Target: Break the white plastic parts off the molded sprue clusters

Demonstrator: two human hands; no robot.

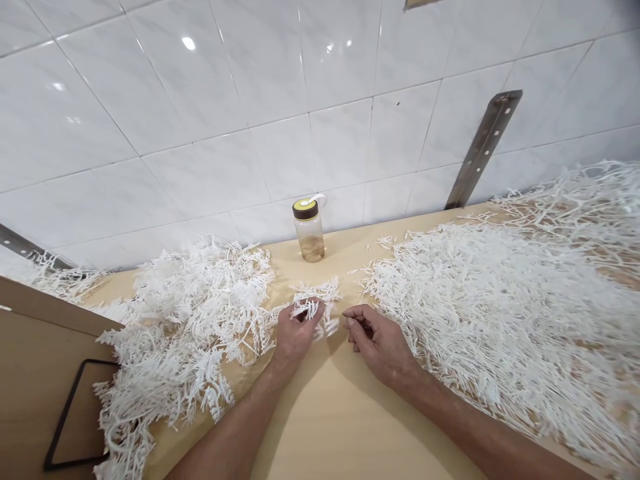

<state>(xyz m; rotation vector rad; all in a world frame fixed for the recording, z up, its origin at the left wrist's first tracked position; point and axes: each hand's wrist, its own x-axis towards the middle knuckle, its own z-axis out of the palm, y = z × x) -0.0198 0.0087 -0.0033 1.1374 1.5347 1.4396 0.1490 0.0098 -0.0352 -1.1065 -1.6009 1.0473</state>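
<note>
White strands (310, 309) within left hand (294, 335), right hand (381, 341) just beside

Curling the left hand (299, 327) into a grip, bent inward at the digits. Holding the right hand (383, 341) just right of the left hand, apart, with thumb (362, 337) and forefinger (360, 310) tips close together. Reaching in with bare forearms: left forearm (237, 420) from below the left hand, right forearm (463, 415) slanting from its right.
</note>
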